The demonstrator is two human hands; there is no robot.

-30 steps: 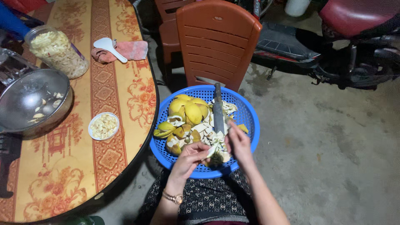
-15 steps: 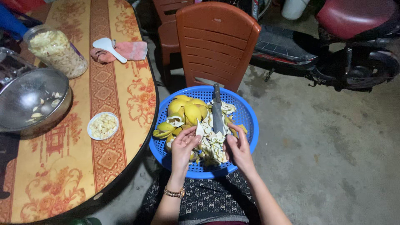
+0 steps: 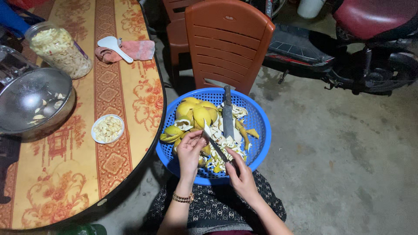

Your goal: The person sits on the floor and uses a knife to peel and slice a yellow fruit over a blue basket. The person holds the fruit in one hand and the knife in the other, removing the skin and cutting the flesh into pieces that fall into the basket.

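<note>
**Q:** While the person sits with a blue basket [image 3: 261, 143] on the lap, what does each hand do?

**A:** The left hand [image 3: 190, 150] is curled around a piece of fruit, mostly hidden beneath the fingers, over the near part of the basket. The right hand [image 3: 241, 174] is closed on the handle of a small knife [image 3: 213, 141], whose blade slants up and to the left until its tip meets the piece held by the left hand.

**Q:** What lies in the basket?

**A:** Yellow peels [image 3: 198, 113] are heaped at the far left side, pale scraps [image 3: 226, 146] cover the middle, and a large knife [image 3: 227, 114] rests on top of them, its dark handle toward the far rim.

**Q:** What surrounds the basket?

**A:** An orange plastic chair [image 3: 226, 43] stands just behind it. To the left, a round table [image 3: 130, 122] with a patterned cloth carries a small white dish [image 3: 108, 129] of pale pieces, a metal bowl [image 3: 30, 102], a clear jar [image 3: 58, 50] lying on its side, a white spoon [image 3: 114, 45] and a pink cloth [image 3: 139, 50]. A motorbike [image 3: 357, 48] is parked on the concrete floor at the upper right.
</note>
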